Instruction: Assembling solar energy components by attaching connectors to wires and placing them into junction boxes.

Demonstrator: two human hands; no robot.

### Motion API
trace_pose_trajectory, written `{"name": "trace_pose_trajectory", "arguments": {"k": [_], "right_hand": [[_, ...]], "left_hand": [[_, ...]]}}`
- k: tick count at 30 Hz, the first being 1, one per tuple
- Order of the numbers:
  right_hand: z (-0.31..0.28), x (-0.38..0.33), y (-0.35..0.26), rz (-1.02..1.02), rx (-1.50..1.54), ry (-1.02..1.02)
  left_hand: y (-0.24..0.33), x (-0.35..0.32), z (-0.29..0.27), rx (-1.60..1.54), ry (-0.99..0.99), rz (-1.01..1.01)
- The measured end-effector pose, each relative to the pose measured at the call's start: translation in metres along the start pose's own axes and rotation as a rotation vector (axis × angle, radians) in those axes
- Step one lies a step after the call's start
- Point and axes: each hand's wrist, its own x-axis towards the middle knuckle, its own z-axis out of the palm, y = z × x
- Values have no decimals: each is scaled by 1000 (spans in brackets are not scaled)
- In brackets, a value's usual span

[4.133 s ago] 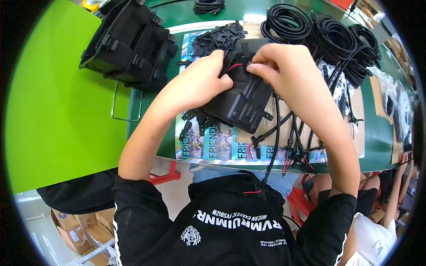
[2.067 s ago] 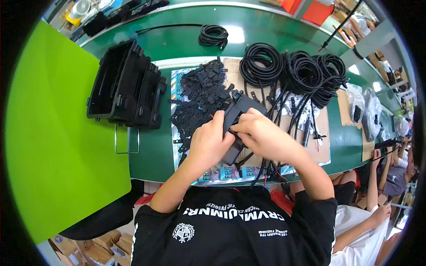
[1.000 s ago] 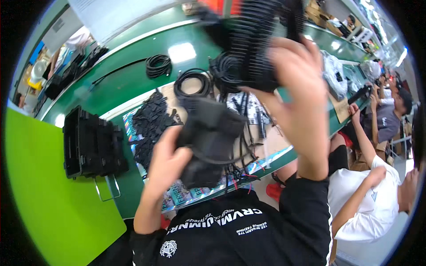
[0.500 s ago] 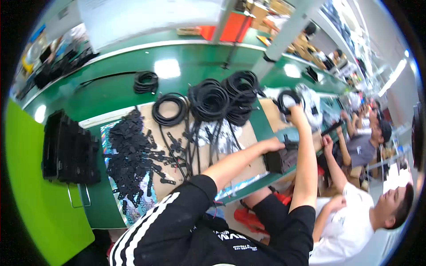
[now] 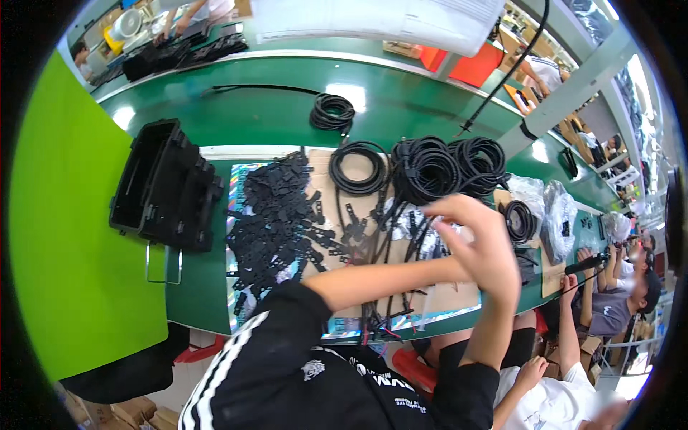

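Note:
My right hand [image 5: 484, 244] is raised over the table's right side, fingers apart, thumb spread, holding nothing. It is slightly blurred and just in front of a large bundle of coiled black cables [image 5: 428, 170]. My left forearm [image 5: 387, 283] reaches rightward across the table over hanging cable ends. My left hand is hidden behind the right hand and wrist. Right of my hands lies a smaller black cable coil [image 5: 521, 221]. Another single coil [image 5: 357, 168] lies left of the bundle. A heap of flat black plastic pieces [image 5: 276, 208] spreads over the table's left part.
Black bins [image 5: 161, 190] stand at the left beside a bright green panel [image 5: 79, 236]. A further cable coil [image 5: 332, 112] lies on the green bench behind. Clear plastic bags [image 5: 559, 222] are at right. Co-workers sit at the right; one has a white shirt [image 5: 545, 398].
My right hand has let go of the small cable coil and moved left toward the large bundle. My left hand has left the dark box at the table edge. The view has turned.

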Motion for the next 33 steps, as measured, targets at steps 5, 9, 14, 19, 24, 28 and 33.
{"name": "trace_pose_trajectory", "arguments": {"k": [5, 9, 14, 19, 24, 28, 33], "right_hand": [[130, 167, 40, -275, -38, 158], [205, 287, 113, 392, -469, -41], [221, 315, 137, 610, -455, -166], [163, 242, 66, 112, -329, 102], [66, 84, -26, -368, -60, -135], [1, -3, -67, -298, -73, -440], [-28, -58, -66, 15, -276, -25]], "left_hand": [[115, -126, -128, -243, -88, -601], [177, -201, -188, -223, 191, -705], [199, -260, -224, -306, 546, -686], [171, -233, -254, -554, 626, -546], [142, -118, -299, -1282, 306, -398], [146, -66, -306, -1399, 645, -86], [179, -102, -261, -1158, 431, 11]]}}
